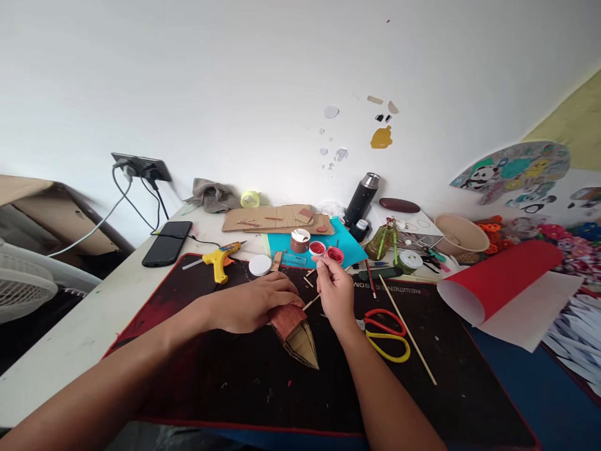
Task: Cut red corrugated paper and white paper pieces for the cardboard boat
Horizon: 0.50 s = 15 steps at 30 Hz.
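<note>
Your left hand (263, 302) curls over the small, pointed brown cardboard piece with a reddish-brown section (304, 344), on the black, red-edged mat (225, 382). Your right hand's (337, 291) fingers press together; whether they pinch the thin, pale wooden stick (312, 302), you cannot tell. The cardboard looks light, stiff but crushable: hold its sides gently, sparing the tip.
</note>
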{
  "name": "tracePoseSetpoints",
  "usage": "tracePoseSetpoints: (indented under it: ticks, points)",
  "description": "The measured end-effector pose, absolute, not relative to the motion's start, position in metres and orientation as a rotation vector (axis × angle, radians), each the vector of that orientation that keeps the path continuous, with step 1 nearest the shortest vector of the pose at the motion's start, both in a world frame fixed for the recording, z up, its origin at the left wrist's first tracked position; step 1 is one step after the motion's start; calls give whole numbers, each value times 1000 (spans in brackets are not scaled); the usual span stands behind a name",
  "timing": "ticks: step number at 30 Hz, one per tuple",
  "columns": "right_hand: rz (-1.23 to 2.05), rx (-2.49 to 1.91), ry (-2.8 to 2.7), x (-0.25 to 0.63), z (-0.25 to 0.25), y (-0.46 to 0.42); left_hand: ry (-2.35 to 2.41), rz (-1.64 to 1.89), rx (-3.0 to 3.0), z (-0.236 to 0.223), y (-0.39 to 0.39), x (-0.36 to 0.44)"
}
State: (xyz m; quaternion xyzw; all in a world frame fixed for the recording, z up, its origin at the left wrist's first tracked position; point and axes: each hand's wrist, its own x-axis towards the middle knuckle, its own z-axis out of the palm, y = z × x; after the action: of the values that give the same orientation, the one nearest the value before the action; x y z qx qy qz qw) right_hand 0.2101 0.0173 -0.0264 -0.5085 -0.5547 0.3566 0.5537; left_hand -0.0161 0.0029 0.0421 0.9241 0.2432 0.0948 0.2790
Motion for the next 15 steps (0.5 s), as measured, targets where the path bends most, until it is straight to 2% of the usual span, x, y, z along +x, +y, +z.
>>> tracePoseSetpoints:
  ticks: [8, 12, 15]
  points:
    - [807, -1224, -1377, 208, -27, 14, 697, 309, 2481, 47, 12, -38]
    - [791, -1210, -1393, 205, -26, 10, 1276, 510, 2422, 54, 58, -79]
    - [758, -1190, -1422, 205, -25, 7, 1759, 444, 2376, 49, 110, -106]
